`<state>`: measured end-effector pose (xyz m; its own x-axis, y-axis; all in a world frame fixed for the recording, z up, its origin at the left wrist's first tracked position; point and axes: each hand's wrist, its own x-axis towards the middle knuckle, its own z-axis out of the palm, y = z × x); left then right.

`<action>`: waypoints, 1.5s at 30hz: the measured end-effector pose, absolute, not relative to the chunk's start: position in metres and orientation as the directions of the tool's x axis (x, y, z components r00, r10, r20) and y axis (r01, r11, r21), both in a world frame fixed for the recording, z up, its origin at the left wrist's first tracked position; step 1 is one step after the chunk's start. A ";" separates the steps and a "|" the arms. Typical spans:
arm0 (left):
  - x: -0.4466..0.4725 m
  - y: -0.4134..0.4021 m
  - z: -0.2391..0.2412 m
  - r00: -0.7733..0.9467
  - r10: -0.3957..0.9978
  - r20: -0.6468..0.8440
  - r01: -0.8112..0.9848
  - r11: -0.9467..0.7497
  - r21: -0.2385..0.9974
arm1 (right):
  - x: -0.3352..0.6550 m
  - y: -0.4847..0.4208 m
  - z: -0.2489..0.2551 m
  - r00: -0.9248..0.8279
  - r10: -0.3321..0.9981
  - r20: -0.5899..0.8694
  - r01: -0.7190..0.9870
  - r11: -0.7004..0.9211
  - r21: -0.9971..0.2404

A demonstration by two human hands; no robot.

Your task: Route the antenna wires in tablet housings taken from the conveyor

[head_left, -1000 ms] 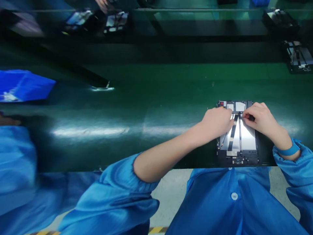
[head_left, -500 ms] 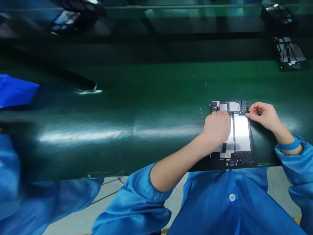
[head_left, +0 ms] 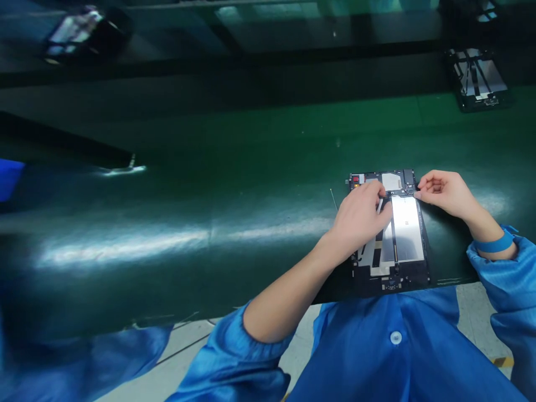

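An opened tablet chassis [head_left: 404, 234], black-framed with silver battery plates and dark flex strips, lies on the green conveyor belt [head_left: 251, 184] near its front edge. My left hand [head_left: 360, 218] rests over the chassis's upper left part, fingers curled and pressed on a flex strip near the top. My right hand [head_left: 441, 192] sits at the chassis's upper right corner, fingers pinched together against the frame edge. What the right fingers hold, if anything, is too small to see. Both arms wear blue smock sleeves.
Another opened chassis [head_left: 479, 78] lies on the belt at the far right. A blurred device [head_left: 79, 30] sits at the far left top. A blue sleeve of a neighbouring person [head_left: 8, 178] shows at the left edge. The belt's front edge runs just below my hands.
My right hand has moved off the middle of the chassis to its upper right corner. My left hand has stayed on the upper left part. The view has drifted rightwards and down.
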<state>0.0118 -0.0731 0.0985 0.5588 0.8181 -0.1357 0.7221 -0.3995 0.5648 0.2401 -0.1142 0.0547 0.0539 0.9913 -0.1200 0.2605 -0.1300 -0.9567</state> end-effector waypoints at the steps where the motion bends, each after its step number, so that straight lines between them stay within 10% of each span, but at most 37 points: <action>1: 0.015 -0.070 0.095 0.591 0.803 -0.075 0.691 -0.456 0.561 | 0.241 -0.114 0.055 0.052 0.990 -0.128 0.256 -0.137 -0.957; 11: 0.041 -0.027 0.093 0.789 0.606 -0.102 0.510 -0.553 0.659 | 0.246 -0.115 0.054 0.060 0.989 -0.136 0.234 -0.146 -0.961; 45: 0.054 -0.031 0.083 0.687 0.724 -0.068 0.605 -0.517 0.606 | 0.224 -0.107 0.046 0.141 0.989 -0.044 0.231 -0.076 -0.970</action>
